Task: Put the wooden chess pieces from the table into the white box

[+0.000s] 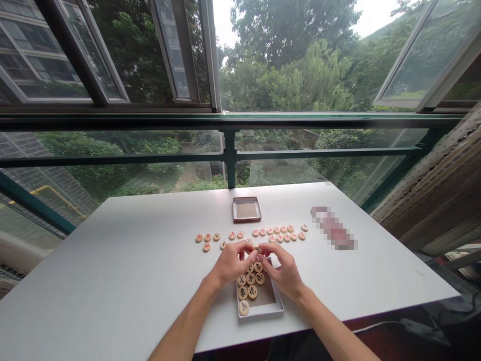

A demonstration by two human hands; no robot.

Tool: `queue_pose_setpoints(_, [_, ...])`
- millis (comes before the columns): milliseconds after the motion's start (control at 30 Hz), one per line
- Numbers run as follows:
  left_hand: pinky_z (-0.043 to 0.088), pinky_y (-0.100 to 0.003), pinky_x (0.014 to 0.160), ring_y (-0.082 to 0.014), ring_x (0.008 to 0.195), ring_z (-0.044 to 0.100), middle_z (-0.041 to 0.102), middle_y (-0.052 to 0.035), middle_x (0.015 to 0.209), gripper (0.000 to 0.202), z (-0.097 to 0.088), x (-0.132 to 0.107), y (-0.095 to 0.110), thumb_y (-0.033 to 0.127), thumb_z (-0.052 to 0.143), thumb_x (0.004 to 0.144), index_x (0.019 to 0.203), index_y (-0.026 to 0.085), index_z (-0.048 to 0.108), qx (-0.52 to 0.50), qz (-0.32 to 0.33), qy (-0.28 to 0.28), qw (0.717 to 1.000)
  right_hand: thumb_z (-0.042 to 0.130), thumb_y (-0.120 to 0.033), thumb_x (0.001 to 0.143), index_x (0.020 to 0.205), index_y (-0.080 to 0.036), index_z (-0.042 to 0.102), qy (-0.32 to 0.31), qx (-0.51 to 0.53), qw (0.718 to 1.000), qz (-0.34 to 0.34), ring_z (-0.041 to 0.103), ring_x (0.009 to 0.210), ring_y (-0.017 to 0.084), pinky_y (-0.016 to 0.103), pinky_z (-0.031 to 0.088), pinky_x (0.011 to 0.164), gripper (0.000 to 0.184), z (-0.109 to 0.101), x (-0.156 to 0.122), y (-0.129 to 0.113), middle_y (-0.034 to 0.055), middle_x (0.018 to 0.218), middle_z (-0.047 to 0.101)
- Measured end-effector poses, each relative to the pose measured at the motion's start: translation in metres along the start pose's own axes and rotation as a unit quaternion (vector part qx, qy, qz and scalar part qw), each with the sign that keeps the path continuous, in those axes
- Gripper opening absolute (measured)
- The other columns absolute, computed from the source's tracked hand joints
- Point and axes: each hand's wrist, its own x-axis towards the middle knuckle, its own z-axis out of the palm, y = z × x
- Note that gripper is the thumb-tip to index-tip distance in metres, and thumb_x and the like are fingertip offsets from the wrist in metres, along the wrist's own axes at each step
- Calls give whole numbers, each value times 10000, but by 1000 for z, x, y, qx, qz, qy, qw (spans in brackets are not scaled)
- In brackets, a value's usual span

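A round wooden Chinese chess piece [257, 248] is pinched at the fingertips of both hands, above the far end of an open box [262, 315]. My left hand [233, 260] grips it from the left, fingers curled. From the right, my right hand [282, 265] closes thumb and fingers on the same piece. Inside the box lie several pieces with black characters, such as a chess piece [244, 307] in the near left corner; the box's brown floor shows at the right. My hands hide part of its far side.
Red-marked pieces [277, 230] lie in loose rows beyond my hands, with a few black-marked ones among them. Farther back sits a shallow box lid [247, 219]. A pixelated item [333, 228] lies at the right of the white table [131, 281]. A green railing [229, 160] and windows stand behind.
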Motion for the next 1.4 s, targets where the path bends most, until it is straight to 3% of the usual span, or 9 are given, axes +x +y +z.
queue_pose_setpoints(133, [438,-232,596,-121,656,581,734,-17,827,224,0,1,1,381,604,910,944,190,716,-4,1,17,1000,572,-182,937,1132,-254,635,-14,3,1000,-1,643,843,195,349,575,737,217,0,0,-1,61,990,680])
queue_pose_setpoints(633, [437,-247,619,-134,687,603,749,-24,842,257,-2,1,3,369,550,958,975,190,734,-21,8,-1,1000,587,-188,939,1189,-248,614,-20,2,1000,6,617,792,170,327,562,723,259,1,-2,2,48,961,653])
queue_pose_setpoints(1000, [435,-236,595,-116,653,565,751,-25,903,250,-3,0,4,310,560,945,1099,202,726,-17,20,-5,1000,577,-201,948,1215,-242,600,-15,9,1000,20,633,841,178,331,556,759,271,0,-1,-1,47,977,657])
queue_pose_setpoints(1400, [460,-236,578,-106,584,552,760,2,915,196,-1,-2,1,331,590,921,1035,243,724,62,31,-12,998,569,-252,954,987,-212,614,11,-9,998,54,610,814,181,331,523,761,69,-6,0,-5,35,894,639])
